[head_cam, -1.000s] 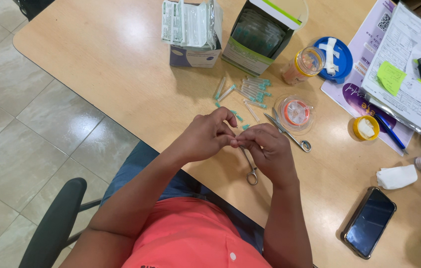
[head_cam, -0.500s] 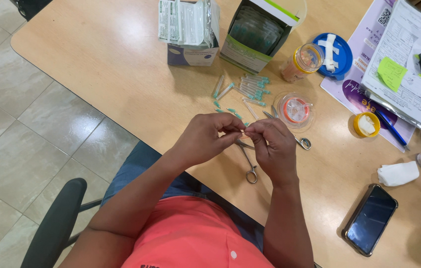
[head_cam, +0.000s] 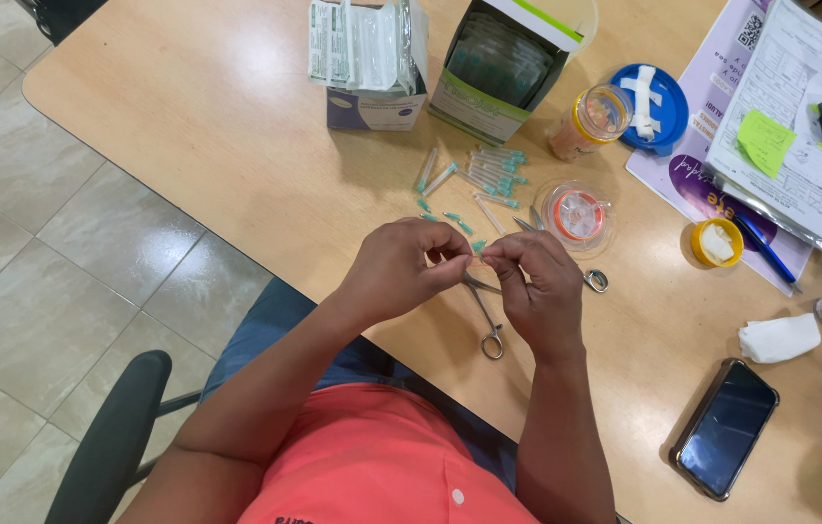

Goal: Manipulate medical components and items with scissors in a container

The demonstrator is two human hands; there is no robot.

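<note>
My left hand [head_cam: 401, 270] and my right hand [head_cam: 534, 287] meet above the wooden table [head_cam: 236, 136], fingertips pinched together on a small teal-capped needle [head_cam: 478, 247]. Beneath them lie metal forceps [head_cam: 488, 312] with ring handles, one ring showing beside my right hand. Just beyond my hands a pile of capped needles [head_cam: 483, 175] with teal hubs is scattered on the table. A clear round dish with an orange inside [head_cam: 579, 213] sits to the right of the pile.
Two opened boxes [head_cam: 367, 63] [head_cam: 503, 63] stand at the far edge. To the right are a lidded jar [head_cam: 593, 118], a blue lid with tape [head_cam: 653, 105], papers [head_cam: 799, 126], a yellow cap [head_cam: 716, 243], white gauze [head_cam: 779, 338] and a phone [head_cam: 727, 427]. A chair arm [head_cam: 110, 437] is at lower left.
My hands have stayed together over the forceps, shifting their fingers slightly; the view has moved a little. Nothing on the table has been moved.
</note>
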